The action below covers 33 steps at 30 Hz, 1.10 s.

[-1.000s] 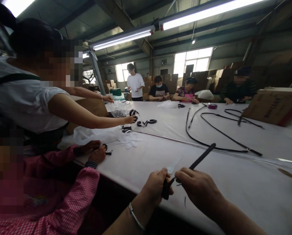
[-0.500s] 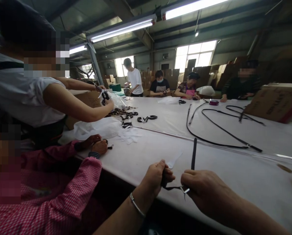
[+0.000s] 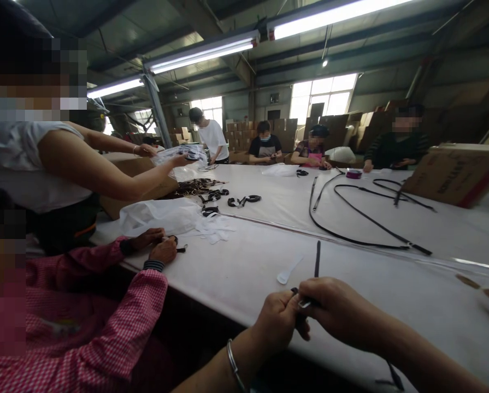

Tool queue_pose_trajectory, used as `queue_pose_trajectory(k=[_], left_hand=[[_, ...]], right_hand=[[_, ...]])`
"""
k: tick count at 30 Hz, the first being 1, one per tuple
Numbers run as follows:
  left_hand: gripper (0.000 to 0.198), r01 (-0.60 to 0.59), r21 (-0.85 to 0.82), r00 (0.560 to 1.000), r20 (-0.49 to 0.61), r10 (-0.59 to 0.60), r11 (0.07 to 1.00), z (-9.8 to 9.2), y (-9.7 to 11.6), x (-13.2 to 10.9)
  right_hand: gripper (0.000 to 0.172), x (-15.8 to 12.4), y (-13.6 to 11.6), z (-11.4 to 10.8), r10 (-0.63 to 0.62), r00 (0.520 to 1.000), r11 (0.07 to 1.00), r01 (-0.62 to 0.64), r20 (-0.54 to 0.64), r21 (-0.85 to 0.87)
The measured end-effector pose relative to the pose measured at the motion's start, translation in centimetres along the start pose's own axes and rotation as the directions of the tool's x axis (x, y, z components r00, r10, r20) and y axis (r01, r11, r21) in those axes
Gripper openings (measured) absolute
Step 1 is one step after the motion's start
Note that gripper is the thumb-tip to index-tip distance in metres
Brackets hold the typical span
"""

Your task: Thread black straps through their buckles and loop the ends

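Note:
My left hand (image 3: 280, 322) and my right hand (image 3: 330, 307) meet at the near edge of the white table (image 3: 412, 305), both closed on a thin black strap (image 3: 317, 260). The strap's free end stands up from my right fingers. A small metal piece shows between my fingertips. A silver bangle (image 3: 233, 364) circles my left wrist. Just beyond my hands lies a small white plastic piece (image 3: 288, 271).
A person in a pink checked sleeve (image 3: 146, 295) works at my left. Another person reaches over black buckled straps (image 3: 244, 200) and a clear bag (image 3: 162, 215). Long black straps (image 3: 367, 218) loop across the table. A cardboard box (image 3: 457, 174) stands right. Several people sit far off.
My hands have come together, and the strap between them is no longer stretched out. The person at left has lifted a bag of parts higher. The view has shifted slightly.

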<state>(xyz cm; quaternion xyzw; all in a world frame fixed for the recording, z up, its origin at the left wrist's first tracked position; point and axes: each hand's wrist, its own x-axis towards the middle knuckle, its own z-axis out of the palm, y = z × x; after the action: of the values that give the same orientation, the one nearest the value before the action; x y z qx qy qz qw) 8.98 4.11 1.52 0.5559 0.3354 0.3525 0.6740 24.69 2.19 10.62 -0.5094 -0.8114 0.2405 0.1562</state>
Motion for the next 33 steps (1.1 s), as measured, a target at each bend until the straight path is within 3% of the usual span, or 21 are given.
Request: queue_pose_trajectory(k=[4, 9, 14, 18, 21, 24, 27, 30, 33], left_hand=[[0.053, -0.006, 0.03, 0.998, 0.065, 0.004, 1.0, 0.1, -0.8, -0.6], [0.052, -0.063, 0.159, 0.995, 0.082, 0.051, 0.985, -0.1, -0.6, -1.6], [0.048, -0.246, 0.378, 0.963, 0.201, 0.18, 0.892, -0.2, 0.7, -2.7], [0.039, -0.314, 0.533, 0.945, 0.251, 0.208, 0.786, -0.2, 1.3, -2.9], [0.038, -0.288, 0.572, 0.957, 0.192, 0.216, 0.768, -0.6, 1.1, -2.7], [0.046, -0.116, 0.472, 0.993, 0.056, 0.102, 0.874, -1.5, 0.4, -2.5], [0.056, 0.086, 0.231, 0.996, -0.039, -0.08, 0.969, -2.5, 0.1, -2.6], [0.061, 0.133, -0.025, 0.99, -0.044, -0.134, 0.991, -3.0, 0.4, -2.9], [0.062, 0.133, -0.233, 0.988, -0.045, -0.147, 0.963, -3.0, 1.1, -3.6]], right_hand=[[0.02, 0.1, 1.3, 0.6, 0.064, 0.998, 0.998, -0.064, -0.012, 0.0], [0.014, 0.3, 2.5, 1.0, 0.118, 0.991, 0.981, -0.127, 0.064, 0.149], [0.011, 0.2, 2.7, 0.9, 0.124, 0.98, 0.907, -0.176, 0.157, 0.382], [0.009, 0.1, 2.4, 1.2, 0.131, 0.982, 0.903, -0.176, 0.138, 0.392], [0.01, 0.1, 3.0, 1.3, 0.134, 0.989, 0.905, -0.15, 0.068, 0.399], [0.014, 0.0, 4.9, 0.9, 0.202, 0.972, 0.885, -0.13, -0.117, 0.447], [0.035, -0.5, 7.4, 0.1, 0.378, 0.895, 0.737, -0.136, -0.236, 0.662], [0.045, -0.9, 9.2, 0.0, 0.479, 0.848, 0.565, -0.101, -0.226, 0.819], [0.046, -0.8, 10.1, 1.0, 0.517, 0.806, 0.499, -0.011, -0.287, 0.867]])
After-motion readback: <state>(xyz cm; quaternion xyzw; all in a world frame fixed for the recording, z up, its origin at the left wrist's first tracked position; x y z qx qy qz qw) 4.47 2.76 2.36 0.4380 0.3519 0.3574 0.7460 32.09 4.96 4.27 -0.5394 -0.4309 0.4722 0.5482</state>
